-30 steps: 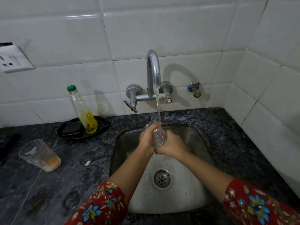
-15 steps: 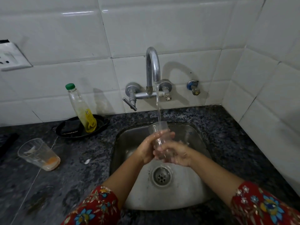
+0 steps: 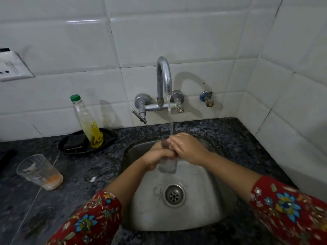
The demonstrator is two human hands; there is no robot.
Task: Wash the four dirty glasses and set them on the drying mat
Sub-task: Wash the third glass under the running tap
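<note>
Head view looks down on a dark speckled counter [image 3: 221, 135] with a steel sink [image 3: 203, 214] set in it, where a tap [image 3: 163, 73] runs a thin stream onto both hands. Over the basin the left hand [image 3: 155, 159] wraps curled fingers round the middle of a clear glass [image 3: 168, 166] held roughly upright, while the wet right hand [image 3: 189, 149] bends its fingers over the rim. A second glass [image 3: 39, 171] with orange dregs stands on the counter, well left of the sink.

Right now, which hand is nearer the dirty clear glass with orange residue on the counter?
Left. The left hand grips the clear glass under the tap, right of the dirty orange-stained glass; the right hand holds that same glass from its far side, farther away.
</note>
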